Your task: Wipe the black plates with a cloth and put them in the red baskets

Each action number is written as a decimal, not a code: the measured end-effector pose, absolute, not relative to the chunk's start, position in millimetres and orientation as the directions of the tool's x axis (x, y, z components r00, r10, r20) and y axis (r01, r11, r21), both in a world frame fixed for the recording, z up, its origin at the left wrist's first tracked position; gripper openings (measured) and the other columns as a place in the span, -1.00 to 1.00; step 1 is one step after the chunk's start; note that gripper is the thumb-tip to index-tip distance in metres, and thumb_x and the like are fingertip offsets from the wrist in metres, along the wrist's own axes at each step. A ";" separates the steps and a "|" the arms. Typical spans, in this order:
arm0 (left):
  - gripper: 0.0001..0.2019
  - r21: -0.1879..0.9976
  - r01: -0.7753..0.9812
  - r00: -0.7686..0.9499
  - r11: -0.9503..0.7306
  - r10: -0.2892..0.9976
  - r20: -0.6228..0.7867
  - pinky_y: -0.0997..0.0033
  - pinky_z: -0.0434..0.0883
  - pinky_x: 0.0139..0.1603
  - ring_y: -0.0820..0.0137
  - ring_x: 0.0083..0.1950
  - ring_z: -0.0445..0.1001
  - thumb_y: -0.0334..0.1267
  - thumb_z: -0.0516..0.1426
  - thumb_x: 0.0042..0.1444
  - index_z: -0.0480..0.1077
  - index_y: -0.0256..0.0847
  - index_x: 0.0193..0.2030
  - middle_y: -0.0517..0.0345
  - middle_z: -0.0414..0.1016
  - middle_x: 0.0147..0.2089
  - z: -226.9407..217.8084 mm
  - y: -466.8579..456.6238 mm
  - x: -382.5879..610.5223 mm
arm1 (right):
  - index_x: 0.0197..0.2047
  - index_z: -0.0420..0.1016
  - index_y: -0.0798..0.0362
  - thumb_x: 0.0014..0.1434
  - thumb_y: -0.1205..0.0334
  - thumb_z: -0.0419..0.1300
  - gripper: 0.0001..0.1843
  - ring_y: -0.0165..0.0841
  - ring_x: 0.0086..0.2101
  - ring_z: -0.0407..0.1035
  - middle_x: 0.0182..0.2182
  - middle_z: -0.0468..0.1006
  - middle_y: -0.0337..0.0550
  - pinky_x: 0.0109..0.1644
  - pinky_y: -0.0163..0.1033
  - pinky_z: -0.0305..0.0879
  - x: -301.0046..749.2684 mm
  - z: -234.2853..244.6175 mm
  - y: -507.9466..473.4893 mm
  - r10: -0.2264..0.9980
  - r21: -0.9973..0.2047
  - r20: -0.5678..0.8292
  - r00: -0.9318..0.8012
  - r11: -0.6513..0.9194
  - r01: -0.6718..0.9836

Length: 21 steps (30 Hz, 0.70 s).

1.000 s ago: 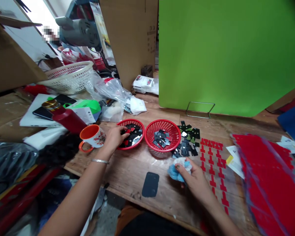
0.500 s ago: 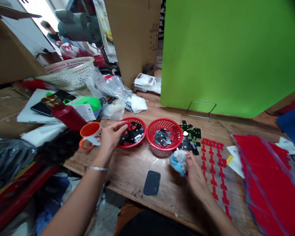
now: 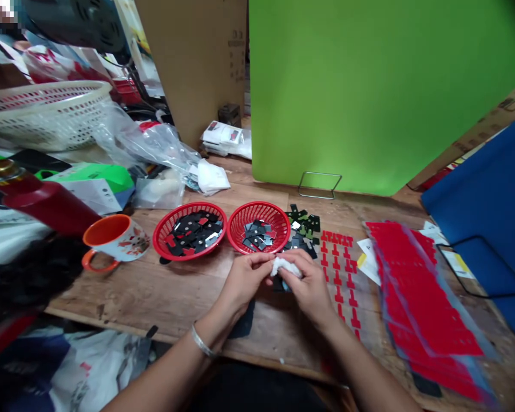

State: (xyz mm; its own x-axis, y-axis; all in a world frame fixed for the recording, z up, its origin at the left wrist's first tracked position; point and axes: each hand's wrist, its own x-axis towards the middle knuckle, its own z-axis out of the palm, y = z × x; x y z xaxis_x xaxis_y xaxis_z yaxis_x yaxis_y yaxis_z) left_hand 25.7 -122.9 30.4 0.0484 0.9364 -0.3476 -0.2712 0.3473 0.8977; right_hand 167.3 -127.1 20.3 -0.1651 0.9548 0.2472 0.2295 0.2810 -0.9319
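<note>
Your R hand (image 3: 312, 281) grips the wadded cloth (image 3: 286, 266) near the R-side red basket (image 3: 285, 241), L hand (image 3: 245, 281) at its edge (can't tell if it's pinching anything), & if the dark pc (image 3: 277, 284) beneath is loosely held, a cloth tug could make it slip.

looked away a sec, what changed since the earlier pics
The left hand has moved right from the left red basket to meet the right hand at the crumpled cloth; whether it holds anything is unclear. The right hand keeps its grip on the cloth. The right red basket and orange-handled mug stayed put.
</note>
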 end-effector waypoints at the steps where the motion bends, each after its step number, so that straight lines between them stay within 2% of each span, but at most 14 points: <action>1: -0.75 0.897 -0.264 0.068 0.353 0.935 -0.348 0.62 0.29 -0.54 0.59 -0.54 0.32 -0.25 0.32 -0.18 0.55 -0.35 -0.34 0.12 0.51 -0.44 29.5 -123.6 26.5 | -0.22 0.52 0.02 0.14 0.19 0.19 -0.85 -0.32 -0.34 0.44 -0.33 0.50 -0.16 -0.29 -0.26 0.42 168.9 19.5 -125.8 0.978 -0.962 0.159 -0.132 0.184 0.203; 3: -0.75 0.892 -0.268 0.094 0.364 0.932 -0.351 0.62 0.31 -0.52 0.59 -0.53 0.32 -0.25 0.32 -0.18 0.54 -0.37 -0.35 0.13 0.49 -0.46 28.6 -124.8 28.4 | -0.26 0.44 0.03 0.12 0.05 0.21 -0.77 -0.43 -0.63 0.31 -0.55 0.42 -0.30 -0.65 -0.37 0.27 169.2 18.5 -124.3 0.996 -0.994 -0.052 -0.071 -0.045 0.095; 4: -0.75 0.888 -0.276 0.093 0.367 0.930 -0.355 0.61 0.31 -0.50 0.58 -0.53 0.32 -0.25 0.32 -0.18 0.53 -0.37 -0.35 0.14 0.48 -0.47 28.3 -125.2 29.5 | -0.24 0.39 0.02 0.13 -0.01 0.18 -0.73 -0.47 -0.71 0.22 -0.61 0.37 -0.36 -0.75 -0.41 0.15 168.2 18.5 -124.2 0.988 -0.989 -0.147 -0.054 -0.147 0.009; 6: -0.74 0.887 -0.291 0.055 0.358 0.932 -0.358 0.60 0.33 -0.48 0.57 -0.54 0.34 -0.25 0.32 -0.17 0.51 -0.37 -0.33 0.16 0.47 -0.51 28.2 -125.7 31.5 | -0.12 0.32 -0.03 0.17 -0.07 0.11 -0.67 -0.46 -0.73 0.21 -0.60 0.39 -0.38 -0.80 -0.43 0.09 165.0 19.5 -125.7 0.962 -0.945 -0.263 -0.074 -0.273 -0.181; 9: -0.74 0.906 -0.297 -0.053 0.302 0.942 -0.331 0.60 0.32 -0.49 0.56 -0.55 0.35 -0.26 0.31 -0.15 0.49 -0.36 -0.30 0.19 0.45 -0.54 29.0 -125.5 33.4 | 0.01 0.27 -0.09 0.19 -0.07 0.09 -0.62 -0.43 -0.57 0.37 -0.42 0.49 -0.28 -0.70 -0.43 0.23 161.3 21.9 -132.5 0.925 -0.861 -0.316 -0.213 -0.373 -0.344; 11: -0.74 0.917 -0.289 -0.097 0.277 0.944 -0.316 0.60 0.31 -0.52 0.56 -0.57 0.34 -0.25 0.30 -0.14 0.47 -0.36 -0.29 0.20 0.44 -0.57 30.5 -124.9 33.8 | -0.04 0.33 -0.02 0.15 -0.06 0.15 -0.62 -0.43 -0.53 0.40 -0.40 0.51 -0.24 -0.65 -0.43 0.28 160.8 21.7 -138.2 0.894 -0.845 -0.309 -0.324 -0.415 -0.338; 14: -0.73 0.929 -0.270 -0.088 0.254 0.954 -0.286 0.58 0.34 -0.51 0.55 -0.57 0.35 -0.25 0.30 -0.13 0.47 -0.36 -0.29 0.20 0.44 -0.57 35.3 -121.1 32.7 | -0.19 0.38 0.08 0.10 -0.08 0.19 -0.61 -0.45 -0.64 0.35 -0.54 0.46 -0.26 -0.72 -0.44 0.22 162.7 17.7 -142.6 0.878 -0.886 -0.312 -0.364 -0.407 -0.222; 18: -0.75 0.973 -0.193 -0.128 0.129 0.980 -0.155 0.53 0.37 -0.47 0.51 -0.55 0.39 -0.22 0.27 -0.09 0.47 -0.35 -0.29 0.17 0.47 -0.54 49.3 -104.1 21.8 | -0.29 0.35 0.08 0.07 -0.18 0.18 -0.56 -0.47 -0.74 0.27 -0.67 0.36 -0.36 -0.81 -0.47 0.06 165.3 12.7 -138.8 0.927 -0.943 -0.332 -0.172 -0.332 0.029; 21: -0.76 0.998 0.026 -0.205 -0.055 0.977 0.060 0.48 0.42 -0.39 0.44 -0.46 0.47 -0.21 0.22 -0.02 0.49 -0.33 -0.25 0.07 0.55 -0.39 63.6 -83.7 0.3 | -0.41 0.30 0.05 0.07 -0.29 0.09 -0.49 -0.44 -0.72 0.27 -0.69 0.35 -0.33 -0.77 -0.43 0.09 166.2 15.9 -136.4 0.954 -0.959 -0.282 -0.100 -0.276 0.070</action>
State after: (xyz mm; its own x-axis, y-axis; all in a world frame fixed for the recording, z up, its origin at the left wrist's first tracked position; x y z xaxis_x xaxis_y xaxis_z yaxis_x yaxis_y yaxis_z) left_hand 0.3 -83.7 63.6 -0.2051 0.9769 0.0597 0.0264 -0.0555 0.9981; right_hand 166.2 -136.4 15.9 -0.1003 0.9542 -0.2819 0.0703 -0.2758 -0.9586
